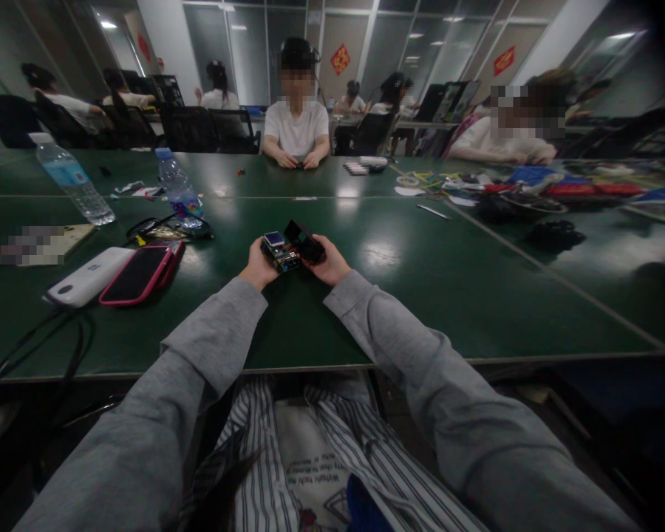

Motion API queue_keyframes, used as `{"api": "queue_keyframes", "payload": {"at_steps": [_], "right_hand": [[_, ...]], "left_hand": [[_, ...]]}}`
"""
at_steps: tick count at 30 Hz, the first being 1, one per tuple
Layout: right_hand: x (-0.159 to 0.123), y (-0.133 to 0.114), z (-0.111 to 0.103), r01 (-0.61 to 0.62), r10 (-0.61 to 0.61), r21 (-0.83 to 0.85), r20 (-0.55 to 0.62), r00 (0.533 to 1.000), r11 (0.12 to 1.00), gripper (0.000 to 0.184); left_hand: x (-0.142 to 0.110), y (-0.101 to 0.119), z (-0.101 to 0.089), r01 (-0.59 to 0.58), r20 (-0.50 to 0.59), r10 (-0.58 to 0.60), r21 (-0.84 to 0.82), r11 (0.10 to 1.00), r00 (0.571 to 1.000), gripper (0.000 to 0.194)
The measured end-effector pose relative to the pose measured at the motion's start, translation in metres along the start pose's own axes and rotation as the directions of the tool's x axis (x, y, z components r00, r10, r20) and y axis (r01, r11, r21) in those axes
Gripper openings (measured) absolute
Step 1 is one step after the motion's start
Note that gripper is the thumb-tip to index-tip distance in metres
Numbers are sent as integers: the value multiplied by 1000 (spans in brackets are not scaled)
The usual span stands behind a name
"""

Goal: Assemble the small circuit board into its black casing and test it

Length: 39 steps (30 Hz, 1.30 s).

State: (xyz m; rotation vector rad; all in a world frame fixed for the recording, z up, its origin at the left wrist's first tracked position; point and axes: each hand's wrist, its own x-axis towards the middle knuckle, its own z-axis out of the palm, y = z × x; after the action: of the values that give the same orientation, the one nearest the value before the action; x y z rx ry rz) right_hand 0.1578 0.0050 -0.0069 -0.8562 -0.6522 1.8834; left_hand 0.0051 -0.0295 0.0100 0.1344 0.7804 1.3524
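Observation:
My left hand point(259, 266) is closed on a small circuit board point(287, 257) with a little screen point(274, 239) at its upper left corner. In my right hand point(333, 262) is a black plastic case point(304, 240), hollow and tilted, with its opening towards the board. The two parts are close together above the green table, and I cannot tell whether they touch. Fingers of both hands are partly hidden behind what they hold.
To the left lie a pink-cased phone point(138, 275), a white power bank point(90, 277), black cables point(171, 224) and two water bottles point(73, 177). Wires and bags point(532, 185) clutter the right. A person point(296, 122) sits across the green table point(421, 295); another sits far right.

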Motion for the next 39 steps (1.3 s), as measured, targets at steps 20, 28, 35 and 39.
{"api": "queue_keyframes", "payload": {"at_steps": [20,28,35,39], "right_hand": [[3,10,3,124,-121,-193,28,992,973,12],[0,12,3,418,-402,-438,134,906,796,34],[-4,15,4,586,-504,-567,317,804,579,47],[-4,17,2,610,-536,-622,337,774,490,47]], "left_hand": [[-2,0,1,-5,-7,6,46,999,1000,42],[-4,0,2,-2,2,2,47,999,1000,43],[-7,-1,4,0,-7,0,37,999,1000,44],[-7,-1,4,-1,9,0,48,999,1000,46]]}}
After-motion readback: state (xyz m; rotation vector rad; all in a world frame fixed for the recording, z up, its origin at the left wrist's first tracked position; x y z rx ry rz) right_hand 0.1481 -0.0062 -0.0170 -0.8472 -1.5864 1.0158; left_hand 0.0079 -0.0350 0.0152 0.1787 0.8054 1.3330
